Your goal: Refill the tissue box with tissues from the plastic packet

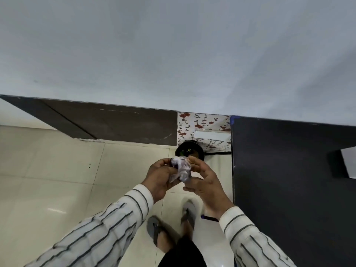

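Crumpled plastic packet, apparently emptied, grasped by the left hand and pinched by the right hand, just before a dark bin, probably for discarding; floral tissue box lies beyond both hands.

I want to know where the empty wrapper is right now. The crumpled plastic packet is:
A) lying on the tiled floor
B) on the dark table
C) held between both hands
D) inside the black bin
C: the crumpled plastic packet sits pinched between the left hand and right hand, above the black bin.
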